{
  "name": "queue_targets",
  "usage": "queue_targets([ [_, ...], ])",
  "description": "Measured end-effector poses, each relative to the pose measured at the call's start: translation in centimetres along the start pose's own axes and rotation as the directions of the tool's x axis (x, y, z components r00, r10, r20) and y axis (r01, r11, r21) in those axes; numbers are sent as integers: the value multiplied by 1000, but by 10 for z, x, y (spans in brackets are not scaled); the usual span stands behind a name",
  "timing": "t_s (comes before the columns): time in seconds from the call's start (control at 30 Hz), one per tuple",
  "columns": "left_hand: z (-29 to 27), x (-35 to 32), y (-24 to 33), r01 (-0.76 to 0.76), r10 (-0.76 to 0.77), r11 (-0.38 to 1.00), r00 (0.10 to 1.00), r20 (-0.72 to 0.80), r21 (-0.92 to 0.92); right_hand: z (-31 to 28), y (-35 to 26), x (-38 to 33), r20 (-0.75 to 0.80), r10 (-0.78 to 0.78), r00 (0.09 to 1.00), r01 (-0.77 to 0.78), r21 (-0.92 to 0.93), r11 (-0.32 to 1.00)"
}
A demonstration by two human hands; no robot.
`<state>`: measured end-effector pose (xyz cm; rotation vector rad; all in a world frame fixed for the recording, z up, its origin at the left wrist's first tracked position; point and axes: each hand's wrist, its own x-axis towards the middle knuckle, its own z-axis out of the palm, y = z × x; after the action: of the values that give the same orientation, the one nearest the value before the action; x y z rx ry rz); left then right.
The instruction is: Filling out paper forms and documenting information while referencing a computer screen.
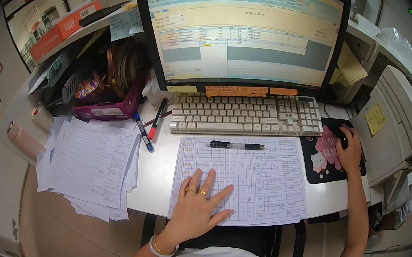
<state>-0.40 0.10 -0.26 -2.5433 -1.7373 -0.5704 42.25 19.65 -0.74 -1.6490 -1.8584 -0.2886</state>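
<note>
Head view, left hand: the left hand [194, 211] lies palm down on the printed sheet [264, 201], fingers open and spread, gripping nothing.
Head view, right hand: the right hand [351, 153] rests with its fingers curled over the dark mouse [343, 141], on the patterned mouse pad [321, 173].
Printed sheet: in front of the keyboard [249, 117], its near edge at or slightly past the front of the white surface [154, 184]; likely light, limp and easily creased or slid, best taken by a free side edge or corner.
Pen: the black-and-clear pen [237, 145] lies across the sheet's upper part; it looks light, stiff and apt to roll, so pinch it mid-barrel.
Mouse: probably light, hard and smooth, held best by its sides; the hand hides much of it.
Paper stack: loose pages [86, 165] lie unevenly at the left, likely to fan apart unless held together by both sides.
Markers: one blue [143, 131] and one red [157, 118], between stack and keyboard.
</note>
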Motion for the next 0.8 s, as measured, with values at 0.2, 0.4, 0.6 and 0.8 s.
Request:
queue_targets([
  [0.2,-1,1,1,15,-15,1000,1000,2,-12,0,1,-1,-4,-14,1000,14,19,1000],
  [0.4,-1,0,0,12,-12,1000,1000,2,-11,-1,-1,-1,3,5,1000,-5,-7,1000],
  [0.6,0,1,0,4,-4,1000,1000,10,-5,0,0,0,-3,2,1000,-2,12,1000],
  [0.8,-2,2,2,0,0,1000,1000,22,-5,-1,9,-1,-15,31,999,-31,-7,1000],
])
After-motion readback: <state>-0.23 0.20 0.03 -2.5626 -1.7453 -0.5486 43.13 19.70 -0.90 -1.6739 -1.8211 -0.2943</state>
